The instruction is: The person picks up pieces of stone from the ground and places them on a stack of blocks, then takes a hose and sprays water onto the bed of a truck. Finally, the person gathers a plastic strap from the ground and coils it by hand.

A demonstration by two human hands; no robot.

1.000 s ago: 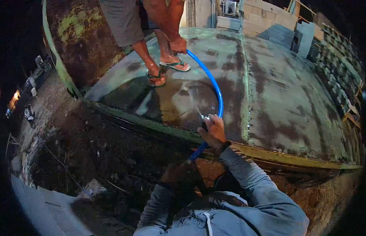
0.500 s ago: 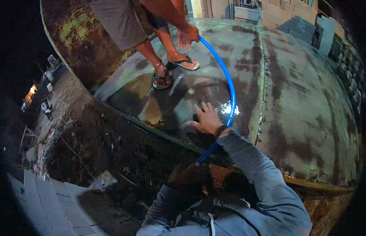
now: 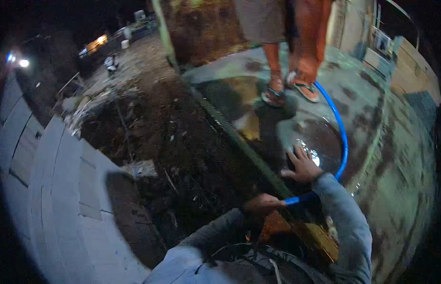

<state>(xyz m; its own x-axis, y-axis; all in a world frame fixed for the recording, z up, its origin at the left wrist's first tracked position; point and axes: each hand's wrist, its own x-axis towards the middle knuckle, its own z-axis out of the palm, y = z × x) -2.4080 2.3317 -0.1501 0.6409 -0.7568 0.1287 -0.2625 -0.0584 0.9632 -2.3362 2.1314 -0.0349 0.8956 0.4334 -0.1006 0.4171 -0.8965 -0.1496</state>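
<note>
My left hand (image 3: 264,204) is closed around one end of a blue hose (image 3: 343,142), beside the edge of a large curved metal surface (image 3: 400,180). Over that wet, stained surface my right hand (image 3: 303,164) is spread flat with its fingers apart. From the left hand the hose runs under my right wrist, then bends up in an arc towards another person's feet (image 3: 306,91). That person stands on the metal in flip-flops. The hose's far end meets the person's lowered arm and legs.
A raised rim (image 3: 239,142) borders the metal surface, and dark, rough ground (image 3: 149,113) drops away beside it. A pale block wall (image 3: 64,199) curves along the left. Boards (image 3: 410,71) stand at the upper right. Distant lights (image 3: 24,63) and a parked motorbike (image 3: 110,63) show in the dark.
The view has swung left, so the person, hose and metal surface sit further right. My left hand, dark before, now shows in light on the hose. My right hand stays spread.
</note>
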